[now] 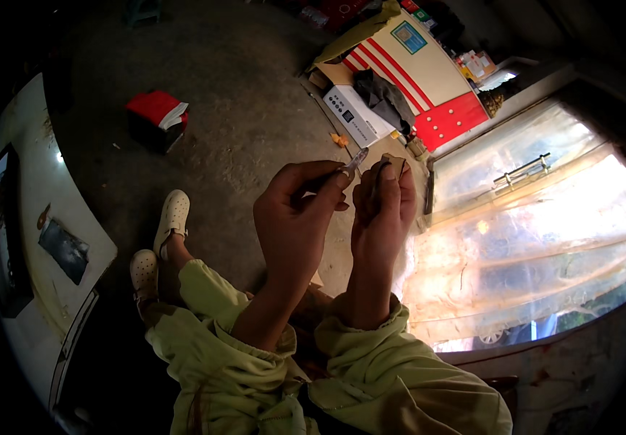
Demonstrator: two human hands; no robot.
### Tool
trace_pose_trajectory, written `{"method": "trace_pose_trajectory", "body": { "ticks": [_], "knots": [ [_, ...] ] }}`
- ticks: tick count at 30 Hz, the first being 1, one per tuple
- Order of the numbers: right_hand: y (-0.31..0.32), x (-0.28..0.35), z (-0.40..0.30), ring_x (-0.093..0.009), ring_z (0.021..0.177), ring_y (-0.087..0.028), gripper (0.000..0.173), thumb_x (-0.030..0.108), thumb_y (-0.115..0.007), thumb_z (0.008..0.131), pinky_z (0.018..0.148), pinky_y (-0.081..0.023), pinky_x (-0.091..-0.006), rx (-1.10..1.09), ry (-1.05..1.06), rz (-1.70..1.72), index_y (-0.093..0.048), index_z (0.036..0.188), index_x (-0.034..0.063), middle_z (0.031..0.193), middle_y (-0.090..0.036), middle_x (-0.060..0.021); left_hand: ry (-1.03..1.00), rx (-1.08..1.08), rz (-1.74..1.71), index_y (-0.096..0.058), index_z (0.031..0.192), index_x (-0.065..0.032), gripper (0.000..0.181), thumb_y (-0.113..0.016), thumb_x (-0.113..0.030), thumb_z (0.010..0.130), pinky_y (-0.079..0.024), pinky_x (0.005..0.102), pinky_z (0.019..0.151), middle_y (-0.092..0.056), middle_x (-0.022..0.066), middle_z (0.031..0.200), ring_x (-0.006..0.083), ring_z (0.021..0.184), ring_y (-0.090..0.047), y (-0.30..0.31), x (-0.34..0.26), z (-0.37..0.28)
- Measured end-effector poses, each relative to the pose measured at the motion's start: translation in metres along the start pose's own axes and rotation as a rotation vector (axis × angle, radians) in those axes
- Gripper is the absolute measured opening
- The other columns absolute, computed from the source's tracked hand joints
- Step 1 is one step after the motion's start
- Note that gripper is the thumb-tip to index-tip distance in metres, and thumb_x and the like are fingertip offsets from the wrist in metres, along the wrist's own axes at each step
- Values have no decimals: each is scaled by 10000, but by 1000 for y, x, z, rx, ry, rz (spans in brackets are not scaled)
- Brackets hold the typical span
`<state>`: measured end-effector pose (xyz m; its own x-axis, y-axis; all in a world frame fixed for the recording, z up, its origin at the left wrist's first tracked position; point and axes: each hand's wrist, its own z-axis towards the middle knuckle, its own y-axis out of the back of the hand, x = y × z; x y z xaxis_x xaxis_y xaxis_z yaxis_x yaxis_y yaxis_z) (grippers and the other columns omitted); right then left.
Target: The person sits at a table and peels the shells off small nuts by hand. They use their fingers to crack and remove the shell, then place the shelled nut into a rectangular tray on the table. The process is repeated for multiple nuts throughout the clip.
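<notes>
My left hand (299,204) pinches a small, shiny, translucent object (358,159) between thumb and fingers; its rounded tip points up and to the right. Too little of it shows to name it more closely. Close beside it, my right hand (384,198) grips a small tan flat piece (394,162) with a dark edge, its thumb pressed on the front. The fingers hide most of both objects. A narrow gap separates the two hands, which are raised above the concrete floor (226,136).
A white-topped table (90,228) on the left bears a dark flat packet (64,249). A red-and-black box (158,117) stands on the floor. Ahead are a white carton (356,117) and a cream-and-red cabinet (416,70). Translucent plastic sheeting (525,239) hangs at right.
</notes>
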<state>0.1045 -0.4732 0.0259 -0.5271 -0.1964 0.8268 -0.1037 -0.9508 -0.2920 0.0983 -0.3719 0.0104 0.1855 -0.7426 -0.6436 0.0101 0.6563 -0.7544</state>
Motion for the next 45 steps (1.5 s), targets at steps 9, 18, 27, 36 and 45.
{"method": "trace_pose_trajectory", "body": {
  "ticks": [9,18,27,36,45],
  "knots": [
    [2,-1,-4,-17,572,-420,80,50,-564,884,496,-325,-177,-43,91,-263,-503,833,43,730,-535,17,-32,89,123,-628,941,33,116,-641,-19,838,-493,197,563,-642,58,820,75,650,-592,-2,9,-7],
    [-2,8,-5,-21,544,-423,115,57,-578,870,485,-331,-184,-100,54,-331,-497,790,41,661,-514,20,-101,110,152,-600,891,23,54,-617,-5,848,-476,191,542,-629,53,808,63,635,-574,-4,14,-11],
    [0,23,0,-15,525,-418,132,66,-617,854,462,-306,-180,-141,5,-355,-510,779,42,623,-503,31,-70,114,169,-598,876,14,55,-625,-26,850,-457,196,532,-614,31,765,56,627,-557,-5,16,-11],
    [7,21,0,-11,609,-442,112,96,-620,880,533,-347,-183,-40,-18,-346,-535,825,47,700,-536,36,50,108,78,-613,912,16,79,-619,-42,858,-462,212,541,-628,42,789,74,618,-554,-6,10,-10],
    [1,15,-1,-45,603,-460,98,116,-596,898,559,-379,-200,18,-56,-223,-537,862,45,738,-554,13,96,-4,-93,-612,907,20,91,-625,-51,852,-464,250,597,-634,62,814,104,648,-561,0,7,-2]
  ]
}}
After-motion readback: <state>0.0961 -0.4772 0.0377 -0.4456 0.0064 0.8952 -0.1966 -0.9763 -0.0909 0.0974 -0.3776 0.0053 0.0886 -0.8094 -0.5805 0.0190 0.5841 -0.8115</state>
